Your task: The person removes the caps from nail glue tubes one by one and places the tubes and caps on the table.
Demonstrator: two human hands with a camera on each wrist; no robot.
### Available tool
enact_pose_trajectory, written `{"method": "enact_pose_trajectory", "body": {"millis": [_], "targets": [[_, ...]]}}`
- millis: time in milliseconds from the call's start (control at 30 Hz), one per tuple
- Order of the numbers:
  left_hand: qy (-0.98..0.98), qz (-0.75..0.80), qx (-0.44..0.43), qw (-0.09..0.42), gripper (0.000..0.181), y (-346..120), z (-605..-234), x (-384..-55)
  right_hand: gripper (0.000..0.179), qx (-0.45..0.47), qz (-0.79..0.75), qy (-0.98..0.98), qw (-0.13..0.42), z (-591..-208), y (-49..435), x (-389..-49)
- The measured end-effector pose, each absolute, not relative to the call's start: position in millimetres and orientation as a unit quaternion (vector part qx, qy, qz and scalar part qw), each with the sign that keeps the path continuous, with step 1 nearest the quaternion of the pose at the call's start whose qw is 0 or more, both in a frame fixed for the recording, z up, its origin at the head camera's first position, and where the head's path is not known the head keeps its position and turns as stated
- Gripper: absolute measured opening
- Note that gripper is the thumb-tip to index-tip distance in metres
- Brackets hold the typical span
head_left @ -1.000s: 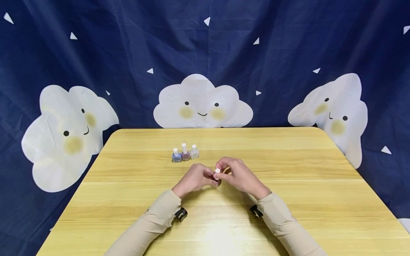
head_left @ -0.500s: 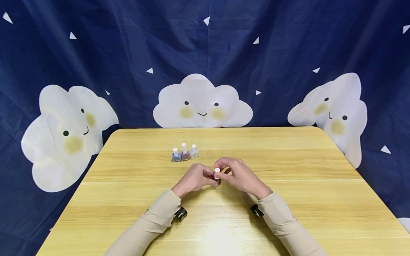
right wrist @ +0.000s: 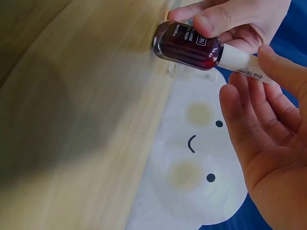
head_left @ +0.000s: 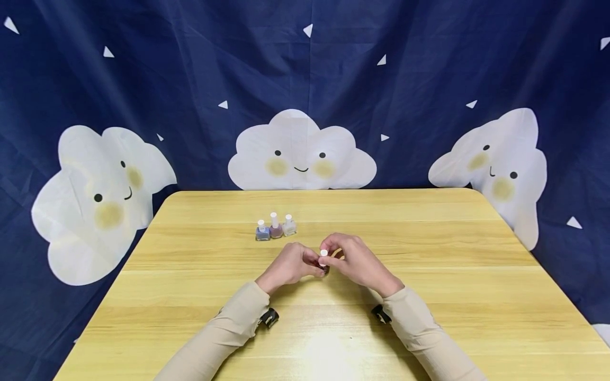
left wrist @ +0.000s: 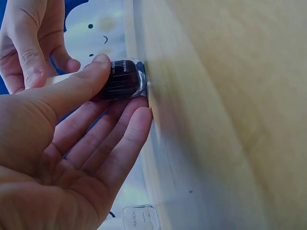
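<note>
A dark red nail polish bottle with a tall white cap stands upright at the middle of the table, between both hands. My left hand grips its glass body, thumb on the near face and fingers behind. From the other side my right hand pinches the white cap between thumb and fingers. White print covers the bottle's front, and "012" shows on the cap in the right wrist view. In the left wrist view the thumb lies over part of the dark glass.
Behind the left hand, three more nail polish bottles stand in a row: blue, mauve and clear or whitish. The wooden table ends at a dark blue curtain with white clouds.
Almost nothing differs. Both hands stay on the bottle and its cap, with only tiny shifts of the right fingers at the cap.
</note>
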State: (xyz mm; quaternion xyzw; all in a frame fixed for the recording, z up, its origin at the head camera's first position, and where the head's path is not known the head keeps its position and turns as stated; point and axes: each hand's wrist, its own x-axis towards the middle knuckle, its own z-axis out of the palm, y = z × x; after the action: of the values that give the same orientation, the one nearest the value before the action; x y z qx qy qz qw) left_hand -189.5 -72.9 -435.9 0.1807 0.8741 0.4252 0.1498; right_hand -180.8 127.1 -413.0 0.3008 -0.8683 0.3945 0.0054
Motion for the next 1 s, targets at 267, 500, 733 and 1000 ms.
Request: {"method": "enact_pose_trajectory", "body": {"millis": [267, 500, 733, 1000], "targets": [[0.874, 0.424, 0.191, 0.142, 0.017, -73.0, -436.2, -189.2, 0.007, 0.302, 0.38, -0.874, -0.002, -410.2, 126.5, -179.2], [0.869, 0.431, 0.198, 0.14, 0.015, -72.7, -436.3, -189.3, 0.016, 0.303, 0.387, -0.871, -0.009, -410.5, 126.7, -178.9], [0.87, 0.428, 0.195, 0.146, 0.016, -73.0, -436.0, -189.1, 0.013, 0.298, 0.388, -0.872, 0.003, -411.1, 126.2, -179.1], [0.868, 0.431, 0.198, 0.145, 0.017, -72.7, -434.5, -188.2, 0.009, 0.311, 0.379, -0.871, 0.01, -410.1, 125.5, -177.6]]}}
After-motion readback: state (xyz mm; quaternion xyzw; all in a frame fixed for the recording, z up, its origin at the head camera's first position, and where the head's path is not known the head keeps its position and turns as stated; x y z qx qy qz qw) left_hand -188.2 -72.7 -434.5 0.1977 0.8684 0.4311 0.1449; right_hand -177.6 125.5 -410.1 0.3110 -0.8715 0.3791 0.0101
